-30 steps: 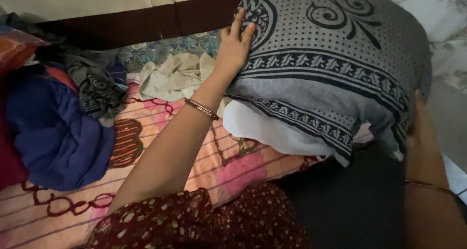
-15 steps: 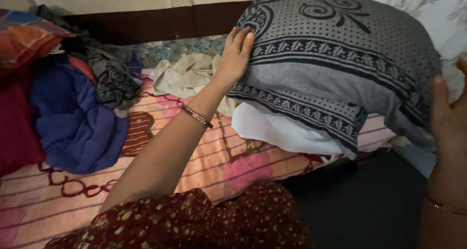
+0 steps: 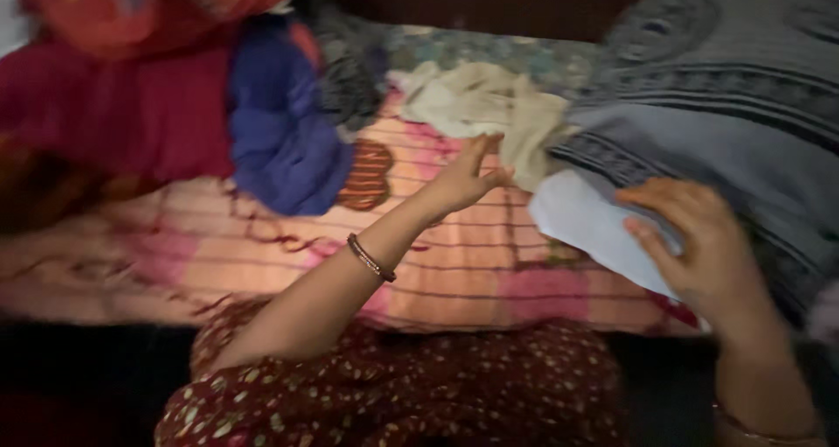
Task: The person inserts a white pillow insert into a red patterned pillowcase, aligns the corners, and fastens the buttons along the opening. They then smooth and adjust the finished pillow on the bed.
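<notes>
My left hand (image 3: 468,178) has come off the grey pillow (image 3: 725,106), open and empty, while my right hand (image 3: 695,237) now rests open on its white inner end (image 3: 585,224).

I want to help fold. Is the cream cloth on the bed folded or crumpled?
Crumpled: the cream cloth lies bunched in uneven wrinkles beside the left hand.

A bedroom in a home is shown: a bed covered by a striped pink bedsheet (image 3: 262,246), a patterned grey pillow (image 3: 725,106), and loose clothes (image 3: 280,124) piled on it.
</notes>
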